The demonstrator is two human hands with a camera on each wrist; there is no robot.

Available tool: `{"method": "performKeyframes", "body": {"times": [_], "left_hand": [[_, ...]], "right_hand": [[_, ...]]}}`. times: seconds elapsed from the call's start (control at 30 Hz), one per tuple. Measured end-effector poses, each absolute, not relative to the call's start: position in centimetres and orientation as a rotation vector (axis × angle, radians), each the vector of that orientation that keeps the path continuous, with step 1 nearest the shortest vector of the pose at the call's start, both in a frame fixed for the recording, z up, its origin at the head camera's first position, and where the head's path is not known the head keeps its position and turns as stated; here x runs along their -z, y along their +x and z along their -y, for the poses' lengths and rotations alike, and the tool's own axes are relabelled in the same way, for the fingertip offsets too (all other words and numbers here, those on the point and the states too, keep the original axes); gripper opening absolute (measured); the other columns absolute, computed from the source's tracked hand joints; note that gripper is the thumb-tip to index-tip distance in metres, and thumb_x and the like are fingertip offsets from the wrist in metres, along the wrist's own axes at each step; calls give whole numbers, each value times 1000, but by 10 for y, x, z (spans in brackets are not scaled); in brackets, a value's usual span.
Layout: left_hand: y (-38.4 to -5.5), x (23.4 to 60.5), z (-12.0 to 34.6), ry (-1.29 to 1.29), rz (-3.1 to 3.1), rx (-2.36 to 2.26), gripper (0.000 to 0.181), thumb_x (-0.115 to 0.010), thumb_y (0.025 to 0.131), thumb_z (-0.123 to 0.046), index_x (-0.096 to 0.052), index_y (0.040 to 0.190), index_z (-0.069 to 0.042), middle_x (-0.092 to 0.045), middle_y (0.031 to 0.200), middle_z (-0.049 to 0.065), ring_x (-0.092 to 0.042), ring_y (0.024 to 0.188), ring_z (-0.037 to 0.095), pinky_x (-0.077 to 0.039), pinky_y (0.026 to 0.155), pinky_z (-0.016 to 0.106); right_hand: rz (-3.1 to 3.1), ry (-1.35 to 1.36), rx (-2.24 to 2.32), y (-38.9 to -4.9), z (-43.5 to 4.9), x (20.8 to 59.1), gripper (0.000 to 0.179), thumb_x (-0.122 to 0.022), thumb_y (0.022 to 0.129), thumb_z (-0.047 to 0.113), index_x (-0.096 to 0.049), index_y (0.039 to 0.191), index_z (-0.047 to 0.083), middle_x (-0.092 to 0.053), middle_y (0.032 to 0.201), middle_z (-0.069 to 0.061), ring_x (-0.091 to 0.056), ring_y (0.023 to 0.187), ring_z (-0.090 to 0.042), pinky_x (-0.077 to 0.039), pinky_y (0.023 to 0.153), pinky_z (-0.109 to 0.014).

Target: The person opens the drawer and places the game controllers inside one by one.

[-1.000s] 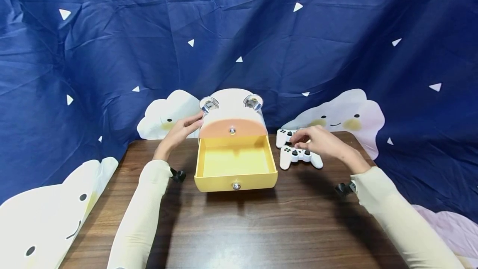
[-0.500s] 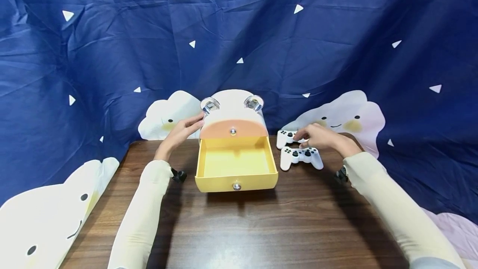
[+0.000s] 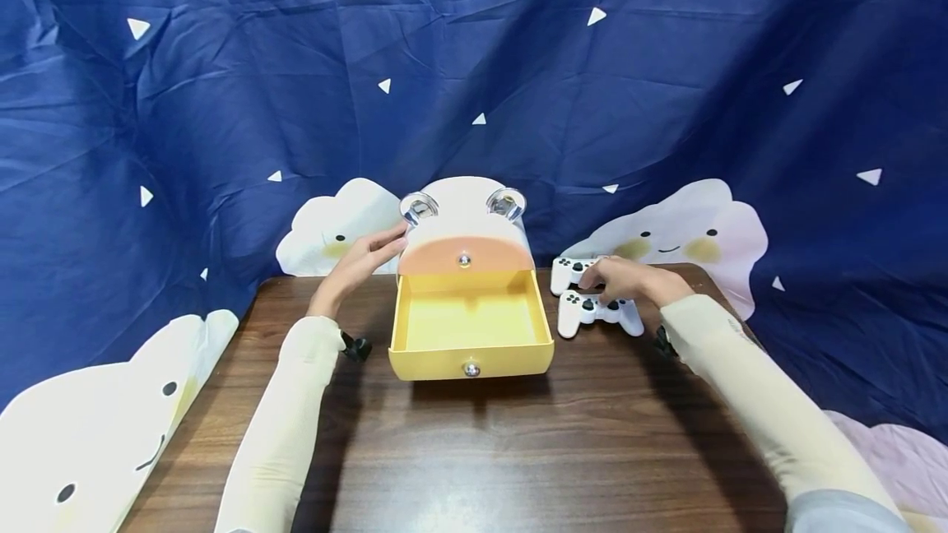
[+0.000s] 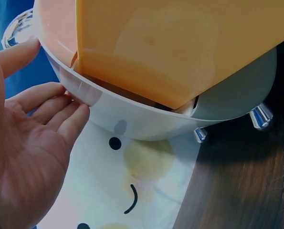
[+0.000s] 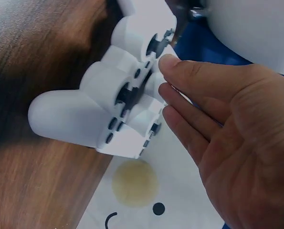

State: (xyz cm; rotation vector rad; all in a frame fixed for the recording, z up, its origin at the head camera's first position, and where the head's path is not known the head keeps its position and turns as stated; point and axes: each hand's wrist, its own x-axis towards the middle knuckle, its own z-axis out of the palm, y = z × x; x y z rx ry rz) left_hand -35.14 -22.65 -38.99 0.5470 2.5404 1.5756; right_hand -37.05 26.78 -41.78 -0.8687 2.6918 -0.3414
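A small cabinet with a white top, round silver eye-like rings and a peach upper drawer stands at the back of the table. Its yellow drawer is pulled out with nothing inside. My left hand rests its straight fingertips against the cabinet's left side; the left wrist view shows this hand at the white shell. To the right lie two white game controllers, a front one and a rear one. My right hand hovers over them, thumb and fingers extended close to the rear controller.
The dark wooden table extends towards me. Behind it hangs a blue curtain with white triangles and smiling clouds. The pulled-out drawer juts forward between my arms, with the controllers just right of it.
My right hand has come down lower over the controllers and its forearm has shifted left. The left hand, cabinet and drawer have stayed put.
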Motion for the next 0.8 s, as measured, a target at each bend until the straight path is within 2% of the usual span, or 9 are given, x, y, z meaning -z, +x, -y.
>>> {"method": "performKeyframes", "body": {"times": [0.2, 0.37, 0.6, 0.8], "left_hand": [[-364, 403, 230, 548, -2552, -1592, 59, -59, 110, -38, -43, 164, -18, -40, 171, 1, -28, 163, 24, -25, 134, 49], [-363, 405, 230, 566, -2560, -1606, 59, -61, 108, -43, -48, 162, -21, -43, 169, -1, -31, 162, 22, -27, 133, 48], [-362, 405, 231, 574, -2565, -1615, 63, -61, 107, -47, -48, 162, -20, -44, 169, 0, -33, 161, 23, -27, 133, 48], [-362, 405, 232, 578, -2576, -1601, 63, -61, 107, -46, -47, 162, -19, -44, 169, 1, -33, 161, 23, -28, 133, 48]], "right_hand": [[-2673, -790, 279, -374, -264, 428, 49, -82, 83, -3, -73, 130, -5, -74, 131, -20, -66, 127, -40, -54, 110, -54], [-2689, -709, 213, -377, -263, 433, 53, -86, 80, -1, -73, 132, -1, -74, 131, -19, -65, 127, -39, -53, 111, -53], [-2673, -766, 126, -378, -261, 439, 38, -87, 78, 3, -75, 115, 3, -74, 117, -12, -63, 106, -28, -55, 98, -47], [-2683, -782, 89, -379, -259, 441, 36, -89, 78, 4, -76, 112, 5, -74, 110, -10, -62, 97, -23, -56, 91, -43]]}}
